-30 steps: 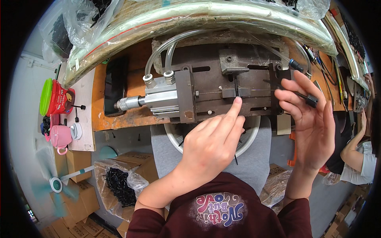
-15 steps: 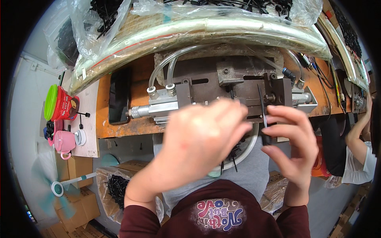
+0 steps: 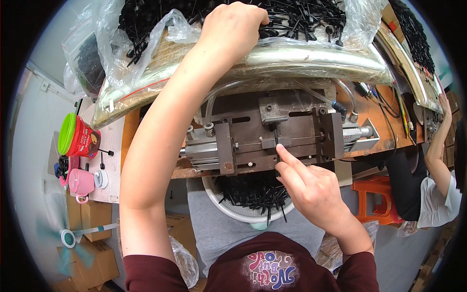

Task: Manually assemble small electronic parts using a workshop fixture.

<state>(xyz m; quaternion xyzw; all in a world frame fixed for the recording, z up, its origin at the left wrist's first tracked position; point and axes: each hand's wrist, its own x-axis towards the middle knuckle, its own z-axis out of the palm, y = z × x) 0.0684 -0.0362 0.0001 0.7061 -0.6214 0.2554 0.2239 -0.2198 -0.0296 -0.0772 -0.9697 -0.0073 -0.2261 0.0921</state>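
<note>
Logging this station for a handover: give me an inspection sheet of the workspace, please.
Surface: wooden bench with a dark metal fixture on it
Work items: slim black part in the fixture; pile of black parts beyond, more in the white basket
Clutter: red tub and pink mug at left
Left hand: at the pile, grip unclear
Right hand: index finger touching the slim black part
Cables: clear tubes at the fixture; black cords at right
Surroundings: fan and cartons at left; orange stool and co-worker's arm at right
</note>
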